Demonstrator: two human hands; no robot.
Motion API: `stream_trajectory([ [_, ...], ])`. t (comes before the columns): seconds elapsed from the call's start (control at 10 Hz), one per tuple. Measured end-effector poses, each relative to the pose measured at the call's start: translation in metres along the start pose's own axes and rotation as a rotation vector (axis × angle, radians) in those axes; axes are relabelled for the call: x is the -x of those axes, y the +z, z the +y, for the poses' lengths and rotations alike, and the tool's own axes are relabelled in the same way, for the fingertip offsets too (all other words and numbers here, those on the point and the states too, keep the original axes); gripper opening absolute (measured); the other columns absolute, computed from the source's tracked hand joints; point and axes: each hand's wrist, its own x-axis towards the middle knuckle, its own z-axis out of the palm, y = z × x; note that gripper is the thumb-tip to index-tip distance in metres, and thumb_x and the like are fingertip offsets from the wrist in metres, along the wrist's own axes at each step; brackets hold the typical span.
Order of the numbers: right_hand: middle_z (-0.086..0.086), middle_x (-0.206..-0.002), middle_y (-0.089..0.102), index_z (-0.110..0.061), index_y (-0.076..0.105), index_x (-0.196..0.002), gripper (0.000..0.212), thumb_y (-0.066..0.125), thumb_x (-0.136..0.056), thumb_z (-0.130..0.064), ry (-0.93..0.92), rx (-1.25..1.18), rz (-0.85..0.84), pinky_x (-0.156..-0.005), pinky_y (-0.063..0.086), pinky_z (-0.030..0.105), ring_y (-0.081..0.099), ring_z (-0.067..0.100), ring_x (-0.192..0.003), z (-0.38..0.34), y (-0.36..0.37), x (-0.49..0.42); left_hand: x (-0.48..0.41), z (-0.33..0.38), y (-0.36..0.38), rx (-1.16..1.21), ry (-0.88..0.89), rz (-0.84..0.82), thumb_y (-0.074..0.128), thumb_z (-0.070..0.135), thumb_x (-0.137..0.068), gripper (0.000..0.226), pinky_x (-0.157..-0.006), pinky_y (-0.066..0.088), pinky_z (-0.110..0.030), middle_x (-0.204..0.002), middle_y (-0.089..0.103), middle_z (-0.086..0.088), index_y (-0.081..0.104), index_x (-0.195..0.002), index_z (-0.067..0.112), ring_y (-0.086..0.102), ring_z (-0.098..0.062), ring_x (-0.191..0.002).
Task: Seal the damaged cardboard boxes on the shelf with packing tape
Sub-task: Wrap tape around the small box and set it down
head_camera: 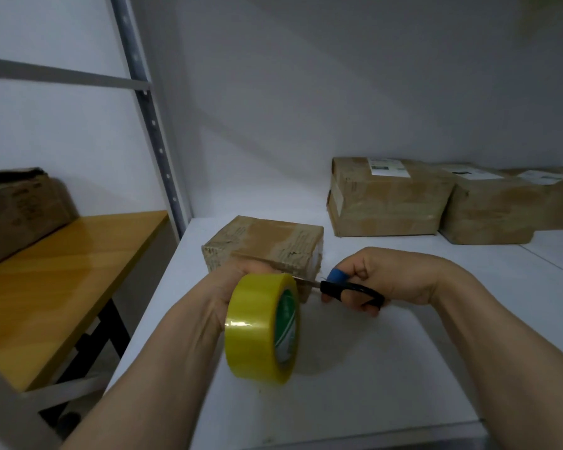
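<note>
A small worn cardboard box (267, 243) lies on the white shelf (387, 368), with brown tape across its top. My left hand (231, 280) holds a yellow roll of packing tape (260, 326) upright just in front of the box; its fingers are hidden behind the roll. My right hand (390, 280) grips black-handled scissors (348, 289), a blue-wrapped finger through the handle. The blades point left and reach the tape roll's upper edge at the box's front right corner.
Three larger taped cardboard boxes (387, 199) with white labels stand in a row at the back right of the shelf. A grey perforated upright (150, 125) bounds the shelf on the left. Beyond it stands a wooden table (56, 287) bearing another box (17, 209).
</note>
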Motion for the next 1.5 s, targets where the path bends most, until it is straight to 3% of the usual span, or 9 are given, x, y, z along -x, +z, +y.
stream_trajectory([
  [0.2,0.003,-0.079,0.071,-0.015,0.069,-0.120,0.030,0.070,-0.091,-0.007,0.079,0.066,-0.134,-0.067,0.054,0.027,0.065,0.016,-0.070,0.006,-0.007,0.010,0.012,0.005,-0.021,0.025,0.060,-0.024,0.078,0.010,-0.066,0.031,-0.098,0.044,-0.052,-0.093,0.065,-0.020,0.070,-0.094,-0.002,0.061,-0.030,-0.082],
  [0.4,-0.005,-0.094,0.073,-0.038,0.057,-0.115,0.050,0.087,-0.076,-0.035,0.193,0.592,-0.016,-0.073,0.053,0.022,0.067,0.008,-0.080,-0.025,0.013,0.018,0.029,0.003,-0.026,0.246,0.175,-0.152,0.072,0.002,-0.071,0.006,-0.060,0.060,-0.030,-0.074,0.071,-0.016,0.076,-0.069,-0.001,0.069,-0.023,-0.062],
  [0.6,0.000,-0.109,0.044,-0.034,0.052,-0.131,0.054,0.077,-0.084,-0.040,0.058,1.114,0.154,-0.077,0.045,0.033,0.051,0.024,-0.109,-0.034,0.049,0.008,0.035,0.007,-0.017,-0.110,0.426,-0.149,0.086,0.016,-0.073,0.011,-0.069,0.057,-0.031,-0.085,0.074,-0.013,0.081,-0.081,0.009,0.069,-0.021,-0.074],
  [0.7,0.002,-0.111,0.056,-0.029,0.059,-0.130,0.040,0.066,-0.093,-0.041,0.097,1.235,0.139,-0.075,0.050,0.035,0.057,0.027,-0.106,-0.049,0.050,0.013,0.045,0.008,-0.003,-0.172,0.481,-0.028,0.075,0.022,-0.069,0.012,-0.070,0.049,-0.030,-0.090,0.077,-0.008,0.083,-0.077,0.016,0.064,-0.021,-0.079],
  [0.9,0.008,-0.078,0.071,-0.019,0.078,-0.101,0.018,0.076,-0.088,-0.031,0.236,0.978,0.071,-0.048,0.049,0.024,0.061,0.018,-0.048,-0.062,0.050,0.010,0.061,0.005,0.016,-0.240,0.518,0.041,0.069,0.005,-0.087,0.020,-0.059,0.049,-0.024,-0.091,0.076,-0.018,0.081,-0.074,0.014,0.063,-0.018,-0.069],
  [1.1,0.002,-0.090,0.072,-0.018,0.073,-0.117,0.023,0.060,-0.098,-0.014,0.258,0.944,-0.027,-0.064,0.053,0.025,0.070,0.021,-0.078,-0.062,0.046,0.017,0.069,0.001,0.019,-0.255,0.486,0.062,0.069,0.006,-0.089,0.015,-0.056,0.051,-0.020,-0.092,0.075,-0.021,0.079,-0.080,0.012,0.064,-0.017,-0.069],
  [1.2,0.000,-0.092,0.059,-0.021,0.068,-0.125,0.027,0.053,-0.104,-0.026,0.184,1.138,-0.007,-0.065,0.041,0.031,0.054,0.020,-0.080,-0.064,0.051,0.020,0.073,-0.006,0.023,-0.245,0.522,0.102,0.069,0.008,-0.090,0.010,-0.058,0.053,-0.021,-0.096,0.076,-0.018,0.078,-0.089,0.005,0.069,-0.015,-0.071],
  [1.3,-0.002,-0.087,0.057,-0.022,0.064,-0.133,0.032,0.053,-0.103,-0.016,0.197,1.110,0.013,-0.062,0.043,0.028,0.053,0.015,-0.071,-0.058,0.052,0.021,0.075,-0.013,0.026,-0.256,0.574,0.153,0.068,0.011,-0.093,0.012,-0.063,0.055,-0.021,-0.093,0.076,-0.013,0.077,-0.094,0.003,0.070,-0.013,-0.074],
  [1.5,0.003,-0.118,0.064,-0.038,0.047,-0.148,0.054,0.050,-0.102,-0.011,0.253,0.850,0.007,-0.085,0.056,0.034,0.065,0.026,-0.099,-0.042,0.053,0.030,0.082,-0.015,0.030,-0.301,0.581,0.223,0.065,0.016,-0.096,0.013,-0.075,0.050,-0.024,-0.093,0.076,-0.003,0.076,-0.090,0.012,0.070,-0.016,-0.088],
])
